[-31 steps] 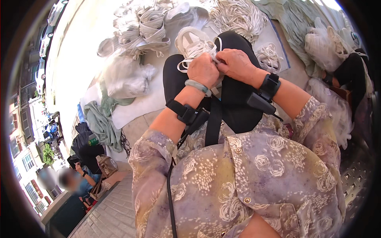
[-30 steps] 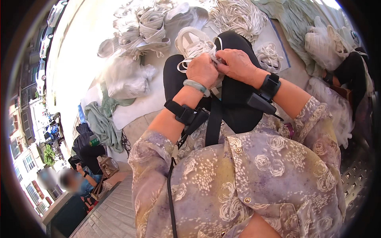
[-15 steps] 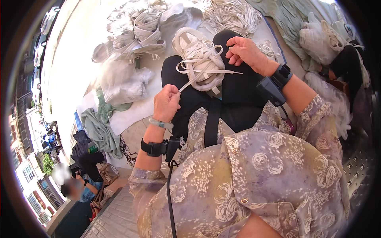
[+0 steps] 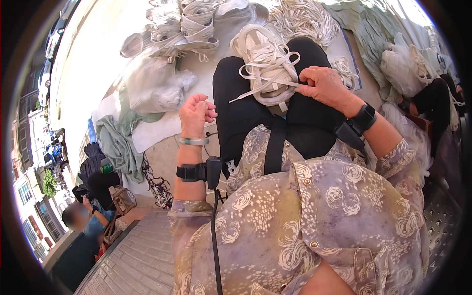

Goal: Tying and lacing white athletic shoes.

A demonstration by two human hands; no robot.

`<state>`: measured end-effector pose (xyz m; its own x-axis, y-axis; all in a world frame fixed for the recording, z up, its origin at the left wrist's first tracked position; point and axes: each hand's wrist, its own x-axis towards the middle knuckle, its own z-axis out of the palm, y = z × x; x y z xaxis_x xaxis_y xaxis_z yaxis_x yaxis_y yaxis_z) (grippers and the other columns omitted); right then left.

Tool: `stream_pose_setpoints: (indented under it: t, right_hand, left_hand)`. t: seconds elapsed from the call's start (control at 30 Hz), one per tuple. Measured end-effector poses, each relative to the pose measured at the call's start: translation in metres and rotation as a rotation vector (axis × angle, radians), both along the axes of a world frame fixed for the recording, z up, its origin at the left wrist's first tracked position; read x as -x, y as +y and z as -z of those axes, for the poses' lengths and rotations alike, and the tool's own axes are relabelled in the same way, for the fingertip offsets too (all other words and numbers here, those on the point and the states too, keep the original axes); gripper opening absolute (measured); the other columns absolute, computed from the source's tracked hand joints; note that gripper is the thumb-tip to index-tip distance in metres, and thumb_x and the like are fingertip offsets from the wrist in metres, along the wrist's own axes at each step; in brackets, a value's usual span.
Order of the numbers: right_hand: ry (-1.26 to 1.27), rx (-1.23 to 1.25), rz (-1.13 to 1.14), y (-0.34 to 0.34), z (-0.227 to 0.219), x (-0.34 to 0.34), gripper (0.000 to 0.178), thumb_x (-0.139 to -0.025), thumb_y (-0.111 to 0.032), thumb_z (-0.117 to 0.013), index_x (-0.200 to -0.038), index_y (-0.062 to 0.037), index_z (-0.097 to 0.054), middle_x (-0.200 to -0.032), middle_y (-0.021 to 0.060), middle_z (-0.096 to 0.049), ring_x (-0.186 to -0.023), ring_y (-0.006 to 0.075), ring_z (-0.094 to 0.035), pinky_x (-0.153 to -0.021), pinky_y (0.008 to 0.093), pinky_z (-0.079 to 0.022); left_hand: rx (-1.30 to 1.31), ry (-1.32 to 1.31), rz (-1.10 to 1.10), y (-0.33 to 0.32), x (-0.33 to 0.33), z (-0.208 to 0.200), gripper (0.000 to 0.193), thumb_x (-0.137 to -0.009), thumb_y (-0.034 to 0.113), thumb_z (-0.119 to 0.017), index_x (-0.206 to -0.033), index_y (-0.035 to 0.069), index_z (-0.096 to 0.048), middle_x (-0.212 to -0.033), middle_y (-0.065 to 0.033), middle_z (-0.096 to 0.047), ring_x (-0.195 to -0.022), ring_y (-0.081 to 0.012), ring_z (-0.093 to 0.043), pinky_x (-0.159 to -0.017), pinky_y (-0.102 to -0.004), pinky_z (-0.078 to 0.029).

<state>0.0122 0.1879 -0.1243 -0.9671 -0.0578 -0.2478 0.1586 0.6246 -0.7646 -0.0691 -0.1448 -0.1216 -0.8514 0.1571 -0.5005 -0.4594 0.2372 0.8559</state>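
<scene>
A whitish sneaker (image 4: 269, 91) rests between my knees, its toe pointing away from me. Loose white shoelaces (image 4: 263, 64) loop and cross over its top. My right hand (image 4: 322, 87) pinches one lace end at the shoe's right side, drawing it out from the laces. The other lace end (image 4: 239, 98) dangles free toward the left, over my left knee. My left hand (image 4: 196, 115) is raised left of my knee, apart from the shoe, with fingers loosely curled and spread and nothing between them.
Beyond my knees lie piled pale shoe uppers (image 4: 189, 24) and a heap of white laces (image 4: 307, 22). Clear plastic bags (image 4: 152, 86) and a green cloth (image 4: 118, 147) are on the left. At the far left a person (image 4: 93, 216) sits; another's dark-clad leg (image 4: 427, 103) shows at right.
My left hand has let go of its lace end and moved away leftward. My right hand has come down to the shoe and taken the other lace end. The view has shifted slightly.
</scene>
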Motion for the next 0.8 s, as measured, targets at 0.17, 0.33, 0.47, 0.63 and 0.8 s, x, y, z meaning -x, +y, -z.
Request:
stream_pose_setpoints:
  t: [0.17, 0.33, 0.47, 0.63, 0.8]
  right_hand:
    - [0.188, -0.113, -0.001, -0.003, -0.001, 0.002, 0.026, -0.073, -0.026, -0.067, -0.070, -0.0023, -0.058, -0.058, 0.0116, -0.056, -0.057, 0.0281, -0.055, -0.055, 0.0368, -0.041]
    - [0.081, 0.137, 0.097, 0.003, 0.004, 0.015, 0.019, -0.078, -0.023, -0.064, -0.076, -0.0036, -0.063, -0.056, 0.0070, -0.055, -0.052, 0.0184, -0.052, -0.052, 0.0310, -0.041]
    - [-0.128, 0.394, 0.245, 0.012, 0.006, 0.009, 0.018, -0.084, -0.018, -0.060, -0.081, -0.0006, -0.063, -0.057, -0.0030, -0.051, -0.050, 0.0036, -0.045, -0.045, 0.0204, -0.037]
    - [-0.179, 0.636, 0.537, 0.059, 0.010, -0.005, 0.013, -0.085, -0.019, -0.058, -0.084, -0.0057, -0.062, -0.064, -0.0034, -0.055, -0.049, 0.0019, -0.046, -0.043, 0.0170, -0.035]
    - [-0.167, 0.692, 0.906, 0.114, 0.023, -0.034, 0.011, -0.086, -0.018, -0.057, -0.083, -0.0080, -0.061, -0.062, -0.0049, -0.053, -0.047, 0.0013, -0.044, -0.042, 0.0166, -0.035]
  left_hand:
    - [0.012, -0.037, 0.002, -0.005, -0.006, 0.002, 0.015, -0.085, 0.008, -0.052, -0.097, 0.000, -0.054, -0.073, -0.0076, -0.062, -0.054, -0.0104, -0.059, -0.045, -0.0185, -0.047]
    - [0.030, -0.036, -0.015, -0.007, -0.014, 0.001, 0.012, -0.084, 0.011, -0.056, -0.093, 0.002, -0.057, -0.070, -0.0060, -0.061, -0.051, -0.0092, -0.057, -0.044, -0.0179, -0.046]
    - [0.016, -0.043, -0.054, -0.010, -0.020, 0.000, 0.011, -0.084, 0.012, -0.057, -0.091, 0.003, -0.058, -0.068, -0.0044, -0.060, -0.049, -0.0080, -0.056, -0.042, -0.0177, -0.044]
    - [0.013, -0.077, -0.097, -0.010, -0.021, 0.003, 0.010, -0.085, 0.012, -0.058, -0.089, 0.003, -0.058, -0.067, -0.0049, -0.060, -0.048, -0.0082, -0.055, -0.041, -0.0182, -0.043]
    - [0.006, -0.067, -0.079, -0.002, -0.015, 0.000, 0.010, -0.085, 0.012, -0.058, -0.088, 0.003, -0.058, -0.066, -0.0049, -0.060, -0.048, -0.0085, -0.055, -0.041, -0.0181, -0.043]
